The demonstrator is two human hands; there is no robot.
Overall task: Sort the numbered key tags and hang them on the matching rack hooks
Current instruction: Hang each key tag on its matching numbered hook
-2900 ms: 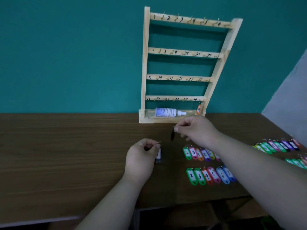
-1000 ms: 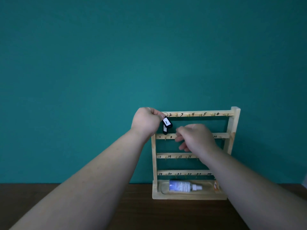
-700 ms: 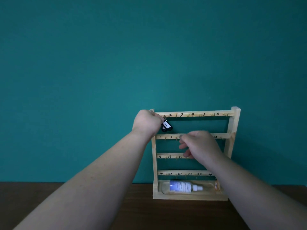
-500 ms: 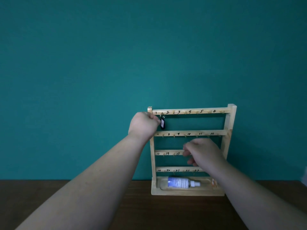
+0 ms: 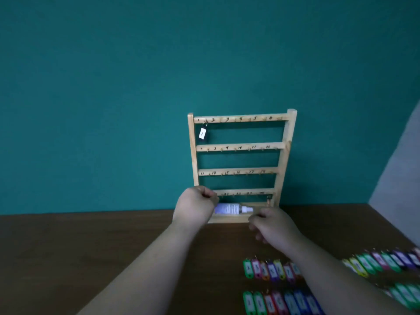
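On the rack's point(image 5: 285, 160) top rail, at the leftmost hook marked 1, a black tag point(image 5: 202, 133) with a white label reading 1 hangs by its ring, slightly tilted. Low before the rack's left post, the left hand point(image 5: 194, 208) is curled into a fist with nothing showing in it. Just in front of the rack's base, the right hand point(image 5: 272, 227) is blurred, fingers loosely bent, nothing seen between them. A bottle point(image 5: 229, 209) lies on its side in the rack's base tray. Forward and right of the rack, coloured tags point(image 5: 270, 270) lie in rows on the table point(image 5: 91, 246). More tags point(image 5: 384, 262) lie farther right.
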